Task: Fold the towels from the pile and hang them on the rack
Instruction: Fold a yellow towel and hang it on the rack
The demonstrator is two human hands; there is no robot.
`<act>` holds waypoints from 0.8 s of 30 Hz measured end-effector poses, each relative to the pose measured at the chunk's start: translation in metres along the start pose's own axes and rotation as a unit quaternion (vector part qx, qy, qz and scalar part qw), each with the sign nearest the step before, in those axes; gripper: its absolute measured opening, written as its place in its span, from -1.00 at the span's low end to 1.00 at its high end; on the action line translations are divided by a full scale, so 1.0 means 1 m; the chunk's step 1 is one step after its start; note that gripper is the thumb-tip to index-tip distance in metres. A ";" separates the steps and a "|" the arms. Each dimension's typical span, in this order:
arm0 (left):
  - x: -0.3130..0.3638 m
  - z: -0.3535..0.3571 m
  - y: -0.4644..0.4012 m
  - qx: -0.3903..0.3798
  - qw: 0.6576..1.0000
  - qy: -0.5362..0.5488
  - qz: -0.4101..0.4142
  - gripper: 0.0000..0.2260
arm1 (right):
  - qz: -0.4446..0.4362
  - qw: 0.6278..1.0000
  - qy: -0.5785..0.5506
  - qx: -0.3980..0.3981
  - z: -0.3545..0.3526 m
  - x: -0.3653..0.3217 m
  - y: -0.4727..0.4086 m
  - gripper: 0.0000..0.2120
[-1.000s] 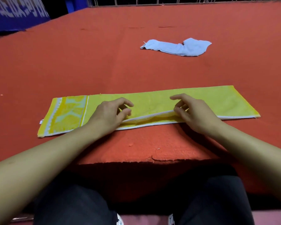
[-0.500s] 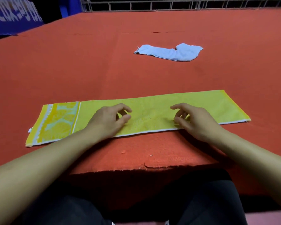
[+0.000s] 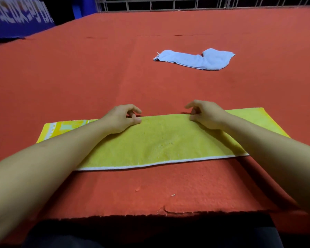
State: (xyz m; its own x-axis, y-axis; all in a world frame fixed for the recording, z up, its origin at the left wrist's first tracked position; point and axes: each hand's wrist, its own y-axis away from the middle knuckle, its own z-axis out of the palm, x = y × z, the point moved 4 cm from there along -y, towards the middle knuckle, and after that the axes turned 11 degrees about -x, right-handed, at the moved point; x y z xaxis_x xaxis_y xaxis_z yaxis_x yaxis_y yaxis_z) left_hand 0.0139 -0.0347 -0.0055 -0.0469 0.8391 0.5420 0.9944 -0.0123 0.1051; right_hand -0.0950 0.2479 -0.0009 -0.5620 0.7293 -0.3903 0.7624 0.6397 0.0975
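Both grips, left hand and right hand, pinch the far edge of the long yellow terry towel at frame centre, forearms stretched across it on the red felt-covered counter.

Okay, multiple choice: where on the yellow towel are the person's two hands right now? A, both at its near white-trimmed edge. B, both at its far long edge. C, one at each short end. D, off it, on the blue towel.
B: the left hand and right hand both sit at the far long edge of the yellow towel, fingers curled there; the blue towel lies untouched farther back.
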 end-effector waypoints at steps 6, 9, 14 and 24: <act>-0.004 -0.006 -0.011 0.002 1.000 0.019 -0.002 -0.86 | -0.020 1.000 -0.009 0.016 -0.013 0.003 -0.016 -0.71; -0.005 -0.006 -0.015 -0.001 1.000 0.007 -0.018 -0.89 | -0.003 0.999 -0.002 0.032 -0.012 0.006 -0.019 -0.75; 0.003 -0.004 -0.005 0.045 0.995 -0.081 -0.041 -0.84 | -0.032 0.996 0.028 0.081 -0.007 -0.006 -0.002 -0.75; 0.068 0.062 0.027 -0.123 0.966 -0.226 0.001 -0.37 | 0.005 0.988 0.128 -0.083 0.053 -0.049 0.043 -0.39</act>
State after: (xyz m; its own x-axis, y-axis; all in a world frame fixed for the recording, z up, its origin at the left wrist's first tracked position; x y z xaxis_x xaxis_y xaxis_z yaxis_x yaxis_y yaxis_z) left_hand 0.0433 0.0554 -0.0176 0.0569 0.9901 0.1284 0.9392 -0.0967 0.3294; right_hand -0.0182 0.2269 -0.0258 -0.6345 0.7591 -0.1457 0.7164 0.6483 0.2577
